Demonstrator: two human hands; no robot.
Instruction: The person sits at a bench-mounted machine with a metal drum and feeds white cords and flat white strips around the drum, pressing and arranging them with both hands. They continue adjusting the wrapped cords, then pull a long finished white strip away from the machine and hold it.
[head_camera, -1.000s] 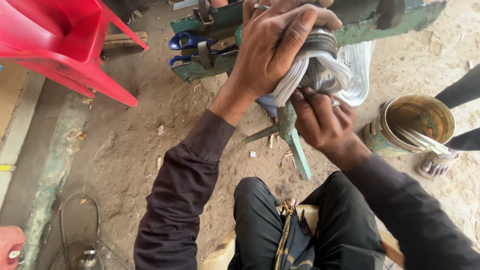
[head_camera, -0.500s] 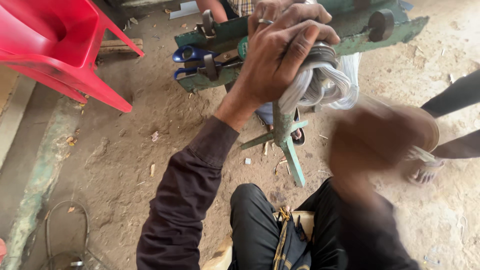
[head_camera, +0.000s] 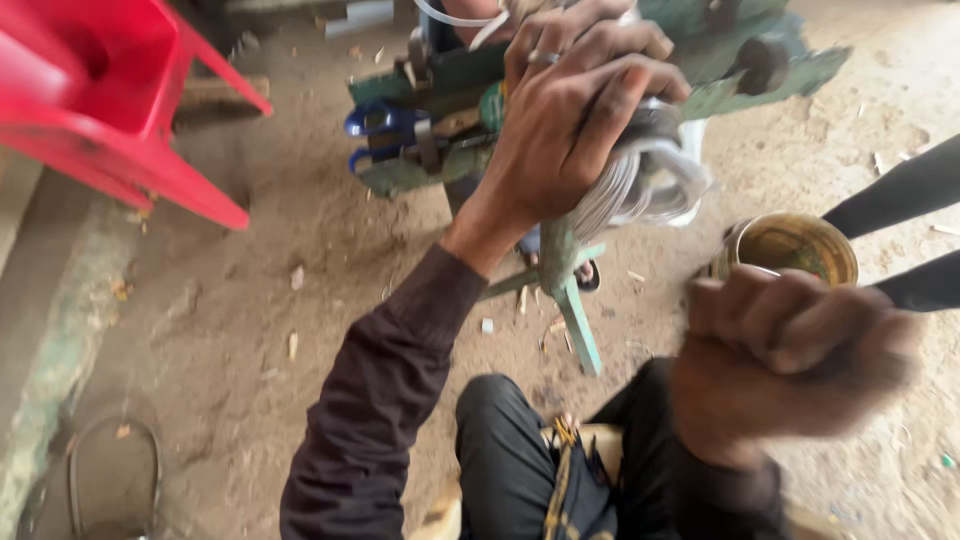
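Silvery wire, wound in a coil (head_camera: 640, 185), sat against the green metal stand (head_camera: 570, 300), and the left hand (head_camera: 575, 125) was clamped over it, fingers wrapped round the loops. Nearer the camera, the right hand (head_camera: 790, 360) was blurred, curled into a loose fist; whether it held anything could not be told. Beside it stood a round tin (head_camera: 790, 245) on sandy ground (head_camera: 250, 330), with a red plastic chair (head_camera: 110, 110) well apart.

chair (head_camera: 110, 110) red | stand (head_camera: 575, 310) green | wire coil (head_camera: 640, 185) silver-white | sleeve (head_camera: 380, 420) dk maroon | tin (head_camera: 790, 245) yellowish
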